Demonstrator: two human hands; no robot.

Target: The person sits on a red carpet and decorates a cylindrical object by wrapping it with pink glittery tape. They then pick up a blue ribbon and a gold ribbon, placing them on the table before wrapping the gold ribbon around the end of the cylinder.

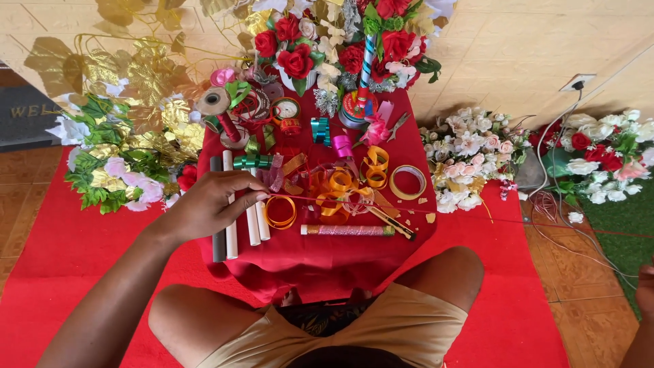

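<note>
The left hand (211, 204) has its fingers pinched together on a thin red thread (327, 200) stretched over the red-draped bench (327, 255); a tug could snag the curled orange ribbon loops (337, 184). The right hand is out of view.

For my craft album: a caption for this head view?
Left hand pinches a thin red strand above ribbon rolls on a red-draped table.

Small table draped in red cloth (327, 255), set on red floor mat (54, 266). On the cloth: white and grey rolled tubes (253, 225), orange ribbon coils (338, 185), tape ring (407, 182), glittery pink spool (347, 230), green ribbon (251, 162), vase of red roses (298, 65).
</note>
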